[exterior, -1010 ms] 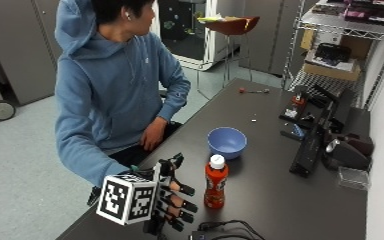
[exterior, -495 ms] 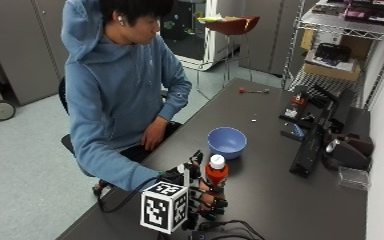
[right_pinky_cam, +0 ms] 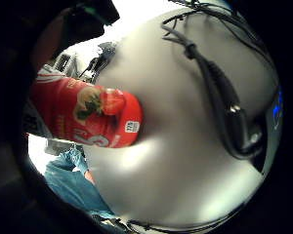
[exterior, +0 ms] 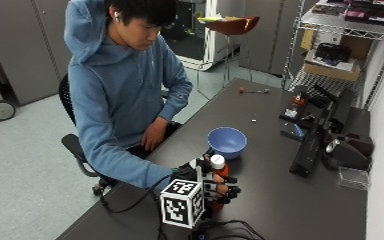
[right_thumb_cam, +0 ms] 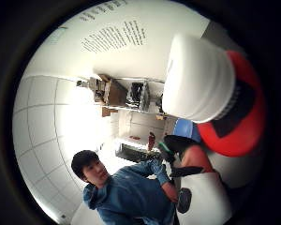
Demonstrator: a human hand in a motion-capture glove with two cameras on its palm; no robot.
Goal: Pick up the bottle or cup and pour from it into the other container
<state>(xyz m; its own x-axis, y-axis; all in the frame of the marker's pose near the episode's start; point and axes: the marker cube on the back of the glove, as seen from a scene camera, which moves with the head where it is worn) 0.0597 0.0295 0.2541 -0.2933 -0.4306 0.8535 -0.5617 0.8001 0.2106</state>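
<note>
Gloved right hand wrapped round red bottle, upright on dark table near front edge. Bottle probably light, smooth label likely slippery; best gripped mid-body, below white cap. One bottle counted. One blue bowl just beyond.

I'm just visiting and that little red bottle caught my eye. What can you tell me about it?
The bottle is small, red and looks plastic, with a white screw cap still on and a label picturing a strawberry. It stands upright on the dark table, just in front of the blue bowl. The gloved right hand has its fingers curled round it.
</note>
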